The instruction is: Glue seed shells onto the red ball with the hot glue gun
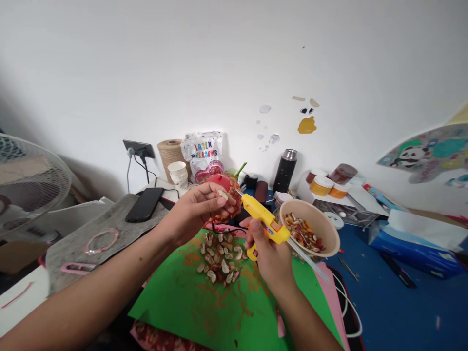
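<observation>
Rough, curved shell pieces heaped near green sheet's far edge. From afar I see left fingers pinching a pale shell, right fingers wrapping a smooth yellow glue gun.

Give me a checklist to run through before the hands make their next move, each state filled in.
1. Shell piece pinched in the left hand: ok.
2. Glue gun gripped in the right hand: ok.
3. Glue stick in the gun's rear: ok, a length sticks out.
4. Nozzle clear of the left hand: cannot tell, they look close.
5. Glue gun hot: cannot tell.
6. Loose shells on the green sheet: ok, heaped together.
</observation>
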Demonstrator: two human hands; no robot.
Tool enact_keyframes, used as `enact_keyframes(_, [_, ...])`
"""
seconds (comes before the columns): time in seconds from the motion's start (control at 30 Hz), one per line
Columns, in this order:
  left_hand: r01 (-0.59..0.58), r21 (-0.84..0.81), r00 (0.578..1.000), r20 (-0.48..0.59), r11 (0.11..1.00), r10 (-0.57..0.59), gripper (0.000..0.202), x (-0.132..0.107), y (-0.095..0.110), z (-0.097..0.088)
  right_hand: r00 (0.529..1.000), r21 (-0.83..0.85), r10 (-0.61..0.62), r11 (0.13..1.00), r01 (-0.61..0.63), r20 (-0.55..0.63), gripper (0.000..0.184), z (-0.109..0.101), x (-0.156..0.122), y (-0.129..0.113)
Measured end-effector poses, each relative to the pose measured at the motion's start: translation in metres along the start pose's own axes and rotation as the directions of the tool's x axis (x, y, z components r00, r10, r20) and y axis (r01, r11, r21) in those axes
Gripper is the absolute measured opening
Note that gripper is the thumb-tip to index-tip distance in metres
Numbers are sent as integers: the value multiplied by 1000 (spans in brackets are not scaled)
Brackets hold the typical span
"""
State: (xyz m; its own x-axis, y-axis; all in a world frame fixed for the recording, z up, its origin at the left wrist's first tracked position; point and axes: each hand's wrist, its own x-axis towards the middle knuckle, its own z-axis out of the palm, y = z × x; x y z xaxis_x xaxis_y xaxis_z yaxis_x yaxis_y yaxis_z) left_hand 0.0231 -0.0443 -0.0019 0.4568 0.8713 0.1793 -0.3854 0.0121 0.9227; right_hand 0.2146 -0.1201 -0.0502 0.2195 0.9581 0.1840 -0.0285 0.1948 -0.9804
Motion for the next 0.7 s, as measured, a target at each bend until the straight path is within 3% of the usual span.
enact_keyframes(0.2, [23,-52,1000,15,998,-23,25,-5,-3,9,997,-47,-60,997,58,-41,67,2,2,-4])
enact_keyframes(0.33, [73,9,997,10,997,-73,30,-6,-9,9,992,-66,-117,991,115,-35,62,2,3,-7])
enact_keyframes(0.53, [41,114,998,51,993,-47,25,-6,-12,6,995,-15,-11,1000,9,-97,65,2,3,-7])
enact_keyframes(0.7, [114,201,982,126,973,-141,21,-7,-12,6,994,-25,-89,996,87,-61,53,3,4,-9])
